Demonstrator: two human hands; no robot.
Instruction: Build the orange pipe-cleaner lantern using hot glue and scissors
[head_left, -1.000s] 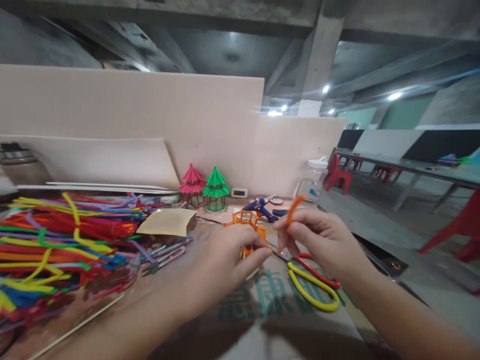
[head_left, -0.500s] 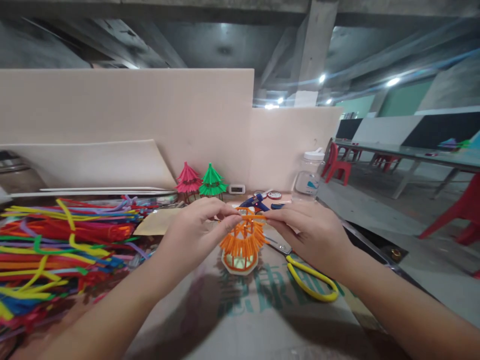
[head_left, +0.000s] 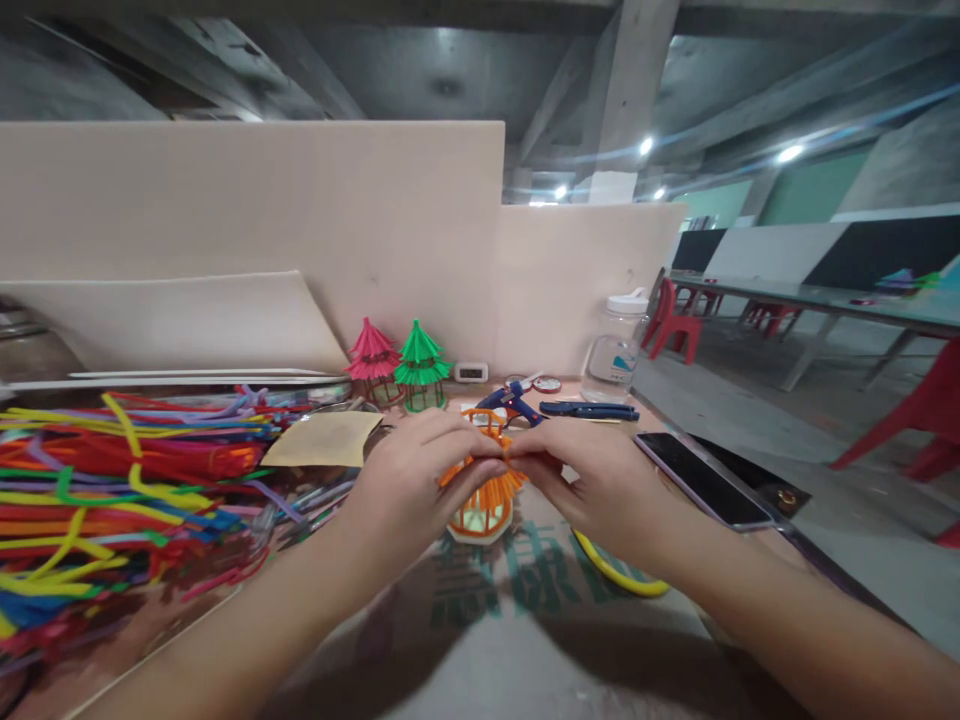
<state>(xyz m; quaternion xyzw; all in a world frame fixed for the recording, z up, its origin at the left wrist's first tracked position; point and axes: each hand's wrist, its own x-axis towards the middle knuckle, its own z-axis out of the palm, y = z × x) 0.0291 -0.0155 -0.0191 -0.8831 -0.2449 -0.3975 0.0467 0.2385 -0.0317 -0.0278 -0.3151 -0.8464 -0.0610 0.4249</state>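
Observation:
My left hand [head_left: 427, 480] and my right hand [head_left: 596, 475] meet fingertip to fingertip in front of me, both pinched closed. Between them is a short orange pipe cleaner [head_left: 505, 450], mostly covered by the fingers. Just behind and below stands a small orange pavilion model [head_left: 491, 495] with fringed roof tiers and thin posts on a pale octagonal base; my fingers hide part of its upper tier. Under my right hand lie scissors, of which only the yellow handle [head_left: 619, 572] shows.
Bundles of coloured pipe cleaners [head_left: 112, 500] cover the left side. Behind stand a pink pavilion [head_left: 373, 355], a green pavilion [head_left: 421, 360], a blue glue gun [head_left: 511, 400] and a water bottle [head_left: 613, 350]. A phone [head_left: 701, 478] lies to the right, near the table edge.
My hands have drawn closer together, so the orange pipe cleaner stretched between them earlier is now largely hidden. The phone and a blue tool at the back have come into sight.

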